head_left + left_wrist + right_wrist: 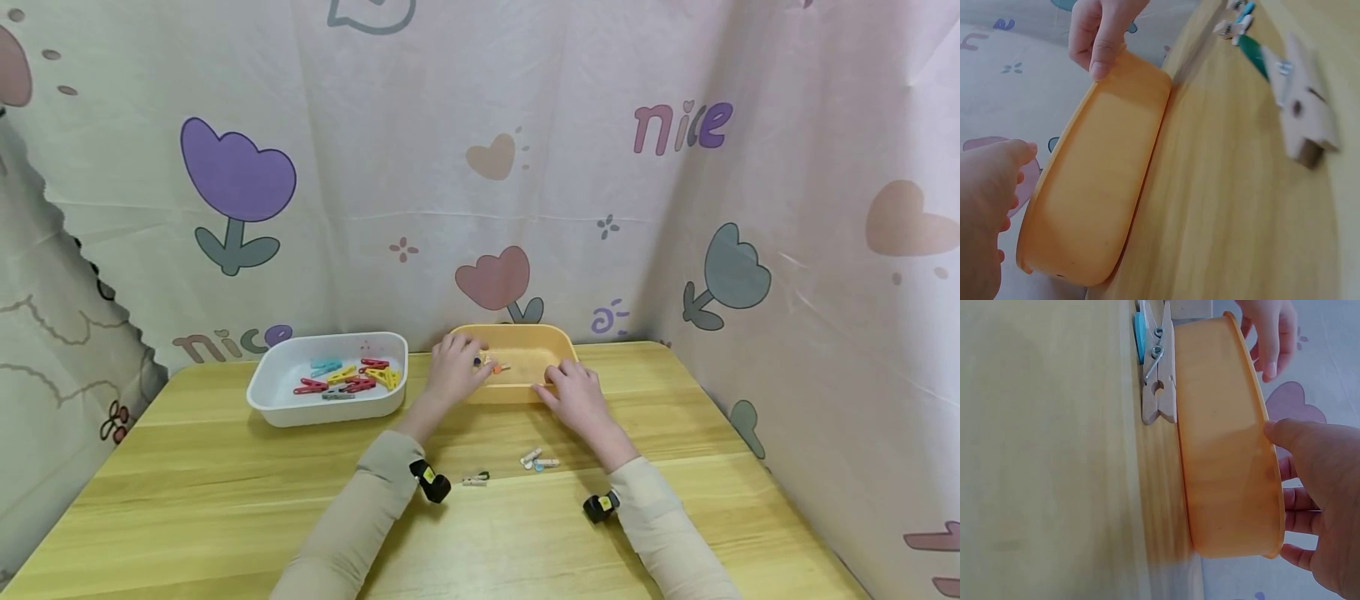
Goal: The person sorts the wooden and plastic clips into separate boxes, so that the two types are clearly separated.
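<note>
An orange-yellow plastic basin (510, 395) stands near the back of the table, with small clothespins (497, 367) in its left part. My left hand (453, 367) hovers over the basin's left end, fingers loosely extended, thumb apart from the rim in the left wrist view. At the right front corner, my right hand (577, 396) grips the rim, thumb (1285, 432) outside and fingers over the inner side. Whether the left fingertips touch the small clothespins is hidden. On the table before the basin lie wooden clothespins (531, 456) with white and blue decorations, and another clothespin (1300, 103) with a green one.
Left of the basin stands a white basin (322, 414) holding several plastic clips (360, 384) in red, yellow, blue and grey. Behind the table (187, 467) hangs a patterned cloth (360, 167). It also hangs along the right side.
</note>
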`<state>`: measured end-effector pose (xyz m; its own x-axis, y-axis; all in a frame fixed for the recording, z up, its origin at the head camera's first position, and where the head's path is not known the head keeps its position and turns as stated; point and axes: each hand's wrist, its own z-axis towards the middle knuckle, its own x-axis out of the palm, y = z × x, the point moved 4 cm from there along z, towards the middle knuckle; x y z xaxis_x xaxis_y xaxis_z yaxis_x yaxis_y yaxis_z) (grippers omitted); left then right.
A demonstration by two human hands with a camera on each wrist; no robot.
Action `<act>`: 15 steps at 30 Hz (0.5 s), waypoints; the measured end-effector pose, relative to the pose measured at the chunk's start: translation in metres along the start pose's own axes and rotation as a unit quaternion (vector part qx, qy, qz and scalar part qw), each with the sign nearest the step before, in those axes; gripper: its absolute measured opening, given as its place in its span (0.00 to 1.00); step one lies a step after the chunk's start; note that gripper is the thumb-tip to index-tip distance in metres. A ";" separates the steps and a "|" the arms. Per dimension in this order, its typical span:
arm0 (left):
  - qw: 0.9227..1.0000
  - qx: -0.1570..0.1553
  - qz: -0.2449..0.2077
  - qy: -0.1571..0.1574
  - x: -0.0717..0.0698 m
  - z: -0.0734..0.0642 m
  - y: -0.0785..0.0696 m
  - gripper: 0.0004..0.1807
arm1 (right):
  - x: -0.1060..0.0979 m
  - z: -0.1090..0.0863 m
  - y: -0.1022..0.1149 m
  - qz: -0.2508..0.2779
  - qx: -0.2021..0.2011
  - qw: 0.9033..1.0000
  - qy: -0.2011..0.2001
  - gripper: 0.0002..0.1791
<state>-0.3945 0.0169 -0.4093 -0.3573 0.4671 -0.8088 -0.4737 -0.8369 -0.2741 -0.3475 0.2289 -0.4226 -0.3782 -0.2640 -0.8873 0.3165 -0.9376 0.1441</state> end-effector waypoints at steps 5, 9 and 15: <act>0.999 0.039 -0.002 -0.010 -0.005 -0.009 -0.003 0.21 | 0.001 0.000 0.000 -0.003 -0.003 1.000 -0.003 0.16; 0.998 0.066 0.007 -0.011 -0.008 -0.014 -0.004 0.19 | 0.000 0.000 0.000 0.003 0.000 1.000 -0.001 0.16; 0.992 0.119 0.026 -0.015 -0.016 -0.026 -0.006 0.18 | 0.000 0.000 0.000 0.007 0.003 1.000 0.002 0.16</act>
<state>-0.3652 0.0074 -0.4081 -0.4086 0.4368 -0.8014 -0.6296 -0.7706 -0.0989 -0.3473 0.2290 -0.4228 -0.3698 -0.2771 -0.8868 0.3173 -0.9348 0.1598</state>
